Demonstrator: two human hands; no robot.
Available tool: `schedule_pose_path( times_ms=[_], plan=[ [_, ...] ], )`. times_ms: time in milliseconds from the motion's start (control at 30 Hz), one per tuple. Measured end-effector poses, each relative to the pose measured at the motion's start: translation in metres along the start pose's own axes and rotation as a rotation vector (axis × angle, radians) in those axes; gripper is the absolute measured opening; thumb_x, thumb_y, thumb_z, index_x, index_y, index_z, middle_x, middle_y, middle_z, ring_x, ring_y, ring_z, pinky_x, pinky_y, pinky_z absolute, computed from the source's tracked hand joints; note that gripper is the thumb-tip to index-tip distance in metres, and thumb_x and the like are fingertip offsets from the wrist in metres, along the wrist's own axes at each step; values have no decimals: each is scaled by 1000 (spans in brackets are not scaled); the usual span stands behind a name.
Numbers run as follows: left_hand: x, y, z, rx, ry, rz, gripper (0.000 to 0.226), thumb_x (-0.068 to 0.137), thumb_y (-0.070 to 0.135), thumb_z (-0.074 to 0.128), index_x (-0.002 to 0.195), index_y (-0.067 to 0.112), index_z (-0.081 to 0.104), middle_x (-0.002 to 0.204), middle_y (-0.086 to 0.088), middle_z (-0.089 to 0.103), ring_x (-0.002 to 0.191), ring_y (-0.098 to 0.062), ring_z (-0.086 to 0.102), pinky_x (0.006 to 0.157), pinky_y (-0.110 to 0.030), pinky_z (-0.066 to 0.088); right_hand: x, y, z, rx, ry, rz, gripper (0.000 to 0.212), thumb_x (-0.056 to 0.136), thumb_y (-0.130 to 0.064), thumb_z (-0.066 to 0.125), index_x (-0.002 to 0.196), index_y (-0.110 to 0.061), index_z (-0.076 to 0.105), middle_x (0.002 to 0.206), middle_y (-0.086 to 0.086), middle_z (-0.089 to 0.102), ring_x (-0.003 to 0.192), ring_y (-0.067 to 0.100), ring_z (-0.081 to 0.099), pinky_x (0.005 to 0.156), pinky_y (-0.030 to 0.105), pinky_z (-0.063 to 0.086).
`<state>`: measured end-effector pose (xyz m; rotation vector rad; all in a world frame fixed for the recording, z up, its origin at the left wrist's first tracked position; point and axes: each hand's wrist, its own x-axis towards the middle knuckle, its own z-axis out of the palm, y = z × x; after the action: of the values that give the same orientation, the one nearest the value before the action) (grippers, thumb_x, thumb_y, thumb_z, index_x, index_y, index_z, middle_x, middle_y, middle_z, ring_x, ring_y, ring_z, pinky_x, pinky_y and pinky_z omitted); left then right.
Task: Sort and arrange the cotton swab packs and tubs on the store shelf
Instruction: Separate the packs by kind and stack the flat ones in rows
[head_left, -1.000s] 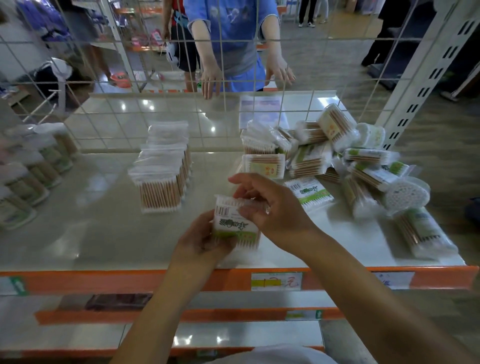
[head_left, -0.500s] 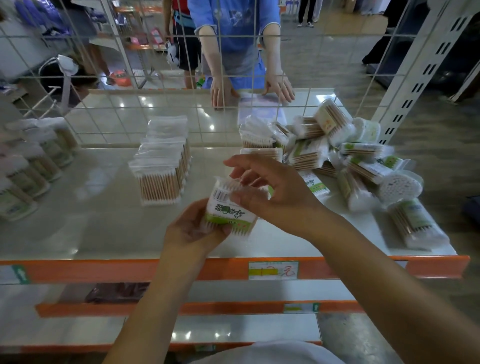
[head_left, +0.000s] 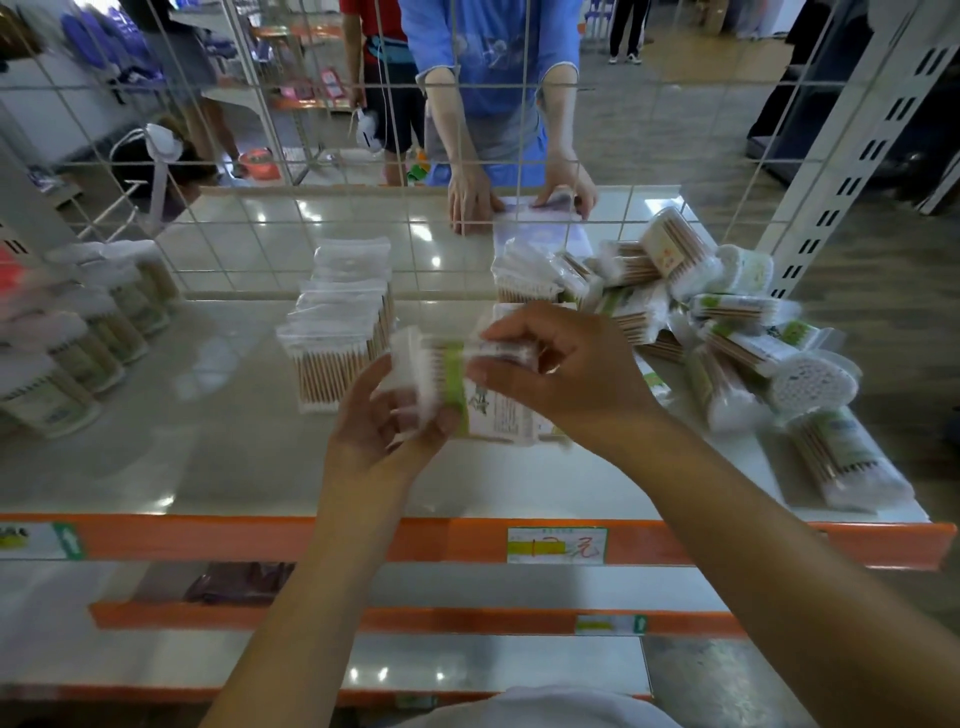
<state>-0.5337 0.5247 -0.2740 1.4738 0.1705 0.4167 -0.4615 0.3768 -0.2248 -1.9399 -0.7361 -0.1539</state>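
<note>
Both hands hold one cotton swab pack (head_left: 483, 402) with a green band above the shelf (head_left: 156, 457), its long side lying left to right. My left hand (head_left: 379, 431) cups its left end from below. My right hand (head_left: 566, 374) grips its right part from above, thumb on the label. Just behind it a neat row of clear swab packs (head_left: 335, 338) stands on the shelf. A loose heap of packs and round tubs (head_left: 727, 332) lies at the right. Upright tubs (head_left: 67, 343) line the left side.
A wire grid (head_left: 291, 171) backs the shelf; behind it a person in blue rests both hands on a far shelf. The orange shelf edge (head_left: 311, 538) carries a price label (head_left: 557, 544). Lower shelves sit below. A slotted white upright (head_left: 852, 161) stands at right.
The pack has been lifted higher and farther from me and turned from upright to lying sideways between my hands. The person behind the grid has set both hands down on the far shelf.
</note>
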Motion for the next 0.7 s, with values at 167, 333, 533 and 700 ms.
schedule_pose_path(
  times_ms=[167, 333, 533, 700],
  plan=[
    [5, 2, 15, -67, -10, -26, 36, 68, 22, 69, 102, 19, 58, 71, 7, 68, 67, -6, 64, 55, -18, 49, -1, 8, 12, 229, 256, 130, 16, 68, -28, 74, 80, -23, 65, 79, -9, 65, 77, 17, 65, 68, 34, 55],
    [7, 7, 24, -187, 45, 5, 33, 69, 15, 74, 99, 12, 61, 72, 4, 69, 68, -10, 65, 59, -23, 52, -13, 16, 19, 534, 339, 165, 29, 65, -28, 75, 83, -11, 59, 89, 19, 65, 81, 31, 63, 70, 39, 54],
    [14, 14, 24, -222, 80, 67, 31, 65, 12, 66, 95, 11, 61, 70, 4, 71, 66, -6, 66, 62, -21, 55, -25, 20, 18, 741, 249, 248, 36, 67, -22, 72, 98, -20, 54, 82, 16, 66, 77, 26, 62, 70, 42, 50],
    [14, 12, 27, -201, 64, 38, 26, 64, 13, 65, 90, 15, 62, 66, 7, 69, 63, -2, 63, 60, -15, 52, -29, 22, 13, 762, 236, 260, 34, 73, -10, 62, 105, -20, 53, 86, 24, 62, 75, 20, 64, 68, 34, 53]
  ],
)
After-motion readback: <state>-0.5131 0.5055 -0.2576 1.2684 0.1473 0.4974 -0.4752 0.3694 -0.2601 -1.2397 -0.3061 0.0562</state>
